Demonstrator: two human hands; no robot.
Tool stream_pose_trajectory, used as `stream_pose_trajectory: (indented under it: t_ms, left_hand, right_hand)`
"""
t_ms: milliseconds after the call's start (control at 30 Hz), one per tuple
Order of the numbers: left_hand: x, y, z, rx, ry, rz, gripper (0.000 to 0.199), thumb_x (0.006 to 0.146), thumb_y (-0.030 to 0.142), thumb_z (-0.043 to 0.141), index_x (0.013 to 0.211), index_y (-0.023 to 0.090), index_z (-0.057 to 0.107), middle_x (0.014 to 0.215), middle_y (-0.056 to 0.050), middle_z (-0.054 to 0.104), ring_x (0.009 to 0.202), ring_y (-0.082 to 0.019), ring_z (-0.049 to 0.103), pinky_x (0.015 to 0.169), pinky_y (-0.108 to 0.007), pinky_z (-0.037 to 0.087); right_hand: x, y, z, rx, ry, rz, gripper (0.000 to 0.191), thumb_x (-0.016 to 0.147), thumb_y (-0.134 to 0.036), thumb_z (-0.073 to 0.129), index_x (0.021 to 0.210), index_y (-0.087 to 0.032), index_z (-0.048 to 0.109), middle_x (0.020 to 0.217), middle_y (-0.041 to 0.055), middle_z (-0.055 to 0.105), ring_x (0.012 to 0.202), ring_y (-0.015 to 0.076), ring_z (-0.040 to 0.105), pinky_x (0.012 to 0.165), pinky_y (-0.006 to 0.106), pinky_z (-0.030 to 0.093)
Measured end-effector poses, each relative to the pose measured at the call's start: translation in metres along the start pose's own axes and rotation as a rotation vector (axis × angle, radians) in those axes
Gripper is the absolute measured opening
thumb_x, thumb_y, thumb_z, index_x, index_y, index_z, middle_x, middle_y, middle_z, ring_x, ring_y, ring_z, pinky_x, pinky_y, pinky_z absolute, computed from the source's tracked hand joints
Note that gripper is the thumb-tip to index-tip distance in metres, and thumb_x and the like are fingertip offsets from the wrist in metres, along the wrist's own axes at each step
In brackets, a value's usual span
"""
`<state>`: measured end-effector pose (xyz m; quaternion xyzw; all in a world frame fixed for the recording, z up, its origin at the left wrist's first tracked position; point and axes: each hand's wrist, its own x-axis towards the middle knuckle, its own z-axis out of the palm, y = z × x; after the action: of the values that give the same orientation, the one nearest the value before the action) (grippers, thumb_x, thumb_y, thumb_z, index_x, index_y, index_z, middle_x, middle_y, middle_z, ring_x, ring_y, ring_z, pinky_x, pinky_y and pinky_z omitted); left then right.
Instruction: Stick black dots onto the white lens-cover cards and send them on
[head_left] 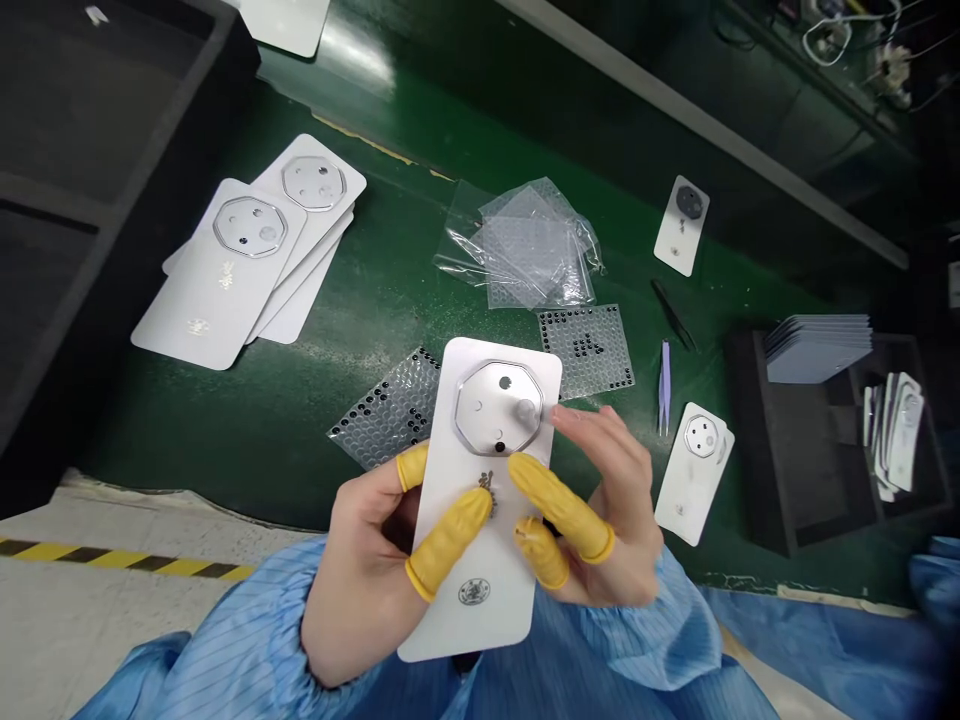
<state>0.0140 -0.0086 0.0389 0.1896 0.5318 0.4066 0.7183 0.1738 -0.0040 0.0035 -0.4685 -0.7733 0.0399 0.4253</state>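
A white phone back cover (480, 540) with an octagonal camera ring (480, 400), dark lettering and a round emblem is tilted up before me. My left hand (367, 570) is closed on its left side, the yellow-cotted thumb lying across the front. At the right edge of the cover is my right hand (615, 500), fingers apart. Its yellow-cotted index fingertip rests at or just over the surface below the ring, near a small black dot (499, 447). Bubble-textured sheets with small black pieces lie behind, one to the left (390, 410) and one to the right (589, 350).
Several similar covers (217, 280) lie stacked at left beside a black tray (45, 260). Clear plastic sheets (536, 250) are piled behind. Purple tweezers (664, 385), black tweezers (673, 313) and single covers (690, 490) lie right, near a black divided box (757, 450) holding panels.
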Motion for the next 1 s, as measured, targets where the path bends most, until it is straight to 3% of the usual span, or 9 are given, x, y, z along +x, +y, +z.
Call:
stream_pose_trajectory:
  t_ms: [167,300,567,900,1000]
  left_hand:
    - [0.006,-0.013,-0.005,0.099,-0.031,0.226,0.03,0.067,0.014,0.08,0.093,0.026,0.076,0.093,-0.001,0.076,0.077,-0.021,0.072,0.063,-0.023,0.061]
    - [0.009,-0.017,-0.006,0.166,-0.079,0.333,0.032,0.074,0.011,0.072,0.101,0.029,0.074,0.102,0.0,0.075,0.083,-0.021,0.071,0.066,-0.023,0.06]
    - [0.013,-0.017,-0.005,0.275,-0.127,0.438,0.037,0.076,0.006,0.069,0.106,0.028,0.071,0.106,-0.002,0.073,0.089,-0.02,0.071,0.073,-0.023,0.059]
    - [0.014,-0.022,-0.005,0.375,-0.075,0.564,0.042,0.073,0.006,0.071,0.108,0.028,0.071,0.102,-0.003,0.071,0.079,-0.016,0.069,0.067,-0.019,0.057]
    - [0.016,-0.022,-0.004,0.36,-0.086,0.518,0.037,0.073,0.01,0.073,0.106,0.026,0.073,0.1,-0.005,0.072,0.077,-0.018,0.069,0.065,-0.022,0.058]
  right_hand:
    - [0.006,0.003,-0.006,-0.055,-0.157,-0.091,0.023,0.092,-0.027,0.045,0.099,-0.02,0.065,0.13,0.0127,0.056,0.119,0.0305,0.054,0.102,0.057,0.04]
    - [0.008,0.004,-0.008,-0.092,-0.175,-0.085,0.022,0.093,-0.026,0.044,0.101,-0.02,0.064,0.127,0.0128,0.057,0.12,0.0293,0.054,0.102,0.057,0.04]
    - [0.009,0.008,-0.006,-0.096,-0.201,-0.097,0.022,0.092,-0.024,0.045,0.105,-0.021,0.061,0.132,0.0126,0.054,0.122,0.0284,0.053,0.101,0.054,0.042]
    - [0.015,0.012,-0.01,-0.079,-0.267,-0.08,0.023,0.09,-0.022,0.049,0.109,-0.021,0.06,0.138,0.0139,0.051,0.126,0.0298,0.051,0.101,0.057,0.042]
    - [0.017,0.013,-0.011,-0.046,-0.285,-0.089,0.024,0.09,-0.022,0.051,0.112,-0.018,0.06,0.137,0.0164,0.051,0.127,0.0302,0.049,0.101,0.057,0.043]
